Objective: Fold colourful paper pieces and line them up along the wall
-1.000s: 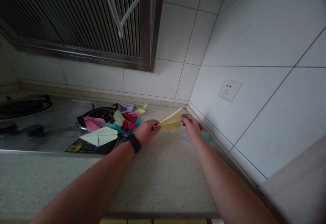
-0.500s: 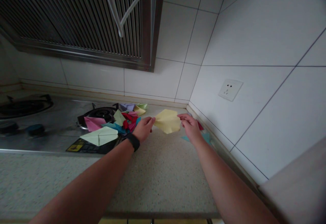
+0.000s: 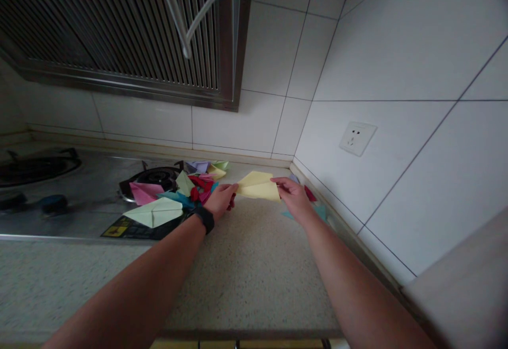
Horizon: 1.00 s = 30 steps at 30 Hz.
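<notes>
A yellow paper plane (image 3: 257, 185) is held above the counter between my two hands. My left hand (image 3: 220, 201) pinches its narrow end on the left. At the wider right end, the fingers of my right hand (image 3: 291, 194) are closed on the paper's edge. Just left of my left hand lies a heap of folded paper, with a pale green paper plane (image 3: 154, 212) in front, a pink one (image 3: 146, 193) and a red one (image 3: 202, 185). Under and behind my right hand, a blue folded paper (image 3: 320, 212) and a red folded paper (image 3: 309, 193) are partly covered.
The heap rests partly on a gas stove (image 3: 91, 185) with burners and knobs. A range hood (image 3: 130, 92) hangs above it, a white cable (image 3: 186, 37) in front. A speckled countertop (image 3: 254, 275) meets the tiled right wall, which bears a socket (image 3: 357, 138).
The yellow paper plane has tilted and now shows a narrower, folded outline. My right hand has shifted slightly left, gripping its right edge.
</notes>
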Tool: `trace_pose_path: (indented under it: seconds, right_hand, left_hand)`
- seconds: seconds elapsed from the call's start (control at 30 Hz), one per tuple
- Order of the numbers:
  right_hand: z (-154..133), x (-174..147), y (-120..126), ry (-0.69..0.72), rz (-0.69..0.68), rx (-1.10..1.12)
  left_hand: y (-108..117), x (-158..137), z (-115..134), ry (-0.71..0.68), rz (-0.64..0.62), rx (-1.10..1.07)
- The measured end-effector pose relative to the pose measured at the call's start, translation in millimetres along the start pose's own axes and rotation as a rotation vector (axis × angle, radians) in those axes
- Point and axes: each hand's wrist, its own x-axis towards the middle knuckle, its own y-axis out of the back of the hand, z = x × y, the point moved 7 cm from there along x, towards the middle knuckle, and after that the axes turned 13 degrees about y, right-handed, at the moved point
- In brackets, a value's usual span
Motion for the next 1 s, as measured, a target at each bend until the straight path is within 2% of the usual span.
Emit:
trace_pose_path:
  seconds: [0.13,0.27,0.4,0.53,1.0]
  right_hand:
    - [1.3,-0.5,0.8,-0.022,0.017,0.011]
    - [2.9,-0.7,10.4,-0.037,0.075,-0.146]
    - [3.2,-0.4,20.7,-0.037,0.138,-0.254]
    - [1.4,0.4,26.4,-0.009,0.172,-0.329]
    - [1.8,0.2,28.0,-0.025,0.18,-0.338]
  left_hand:
    - [-0.5,-1.0,-2.7,0.058,-0.028,-0.025]
    - [-3.0,-1.4,-5.6,0.108,-0.088,-0.031]
    - [-1.6,0.5,-7.7,0.107,-0.072,-0.031]
    - [-5.0,0.1,-6.9,0.085,-0.119,0.002]
    - [-5.8,-1.5,-7.0,0.107,-0.13,0.003]
